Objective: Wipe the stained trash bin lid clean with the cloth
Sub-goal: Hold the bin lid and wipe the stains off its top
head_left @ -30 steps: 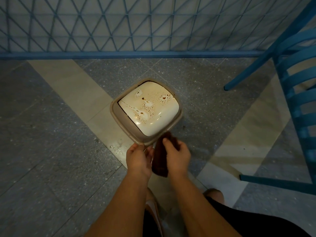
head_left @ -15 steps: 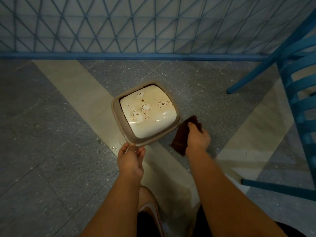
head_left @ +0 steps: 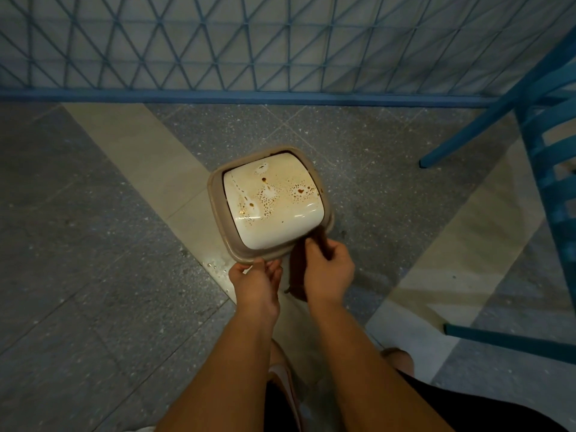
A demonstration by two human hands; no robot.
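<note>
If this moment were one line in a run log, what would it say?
stage: pre-wipe | left hand: holds bin rim | right hand: grips cloth at lid edge | lid: brown stains, unwiped

**Floor and what stands on it**

The floor [head_left: 93,229] is grey speckled tile crossed by pale beige bands. A trash bin [head_left: 218,219] stands on a beige band, water droplets [head_left: 215,265] beside its base. Blue chair legs [head_left: 461,141] rest at right.

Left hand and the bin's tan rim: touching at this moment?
Touching. The head view shows the left hand with thumb and fingertips curled onto the near edge of the tan rim of the bin; no gap shows between them.
</note>
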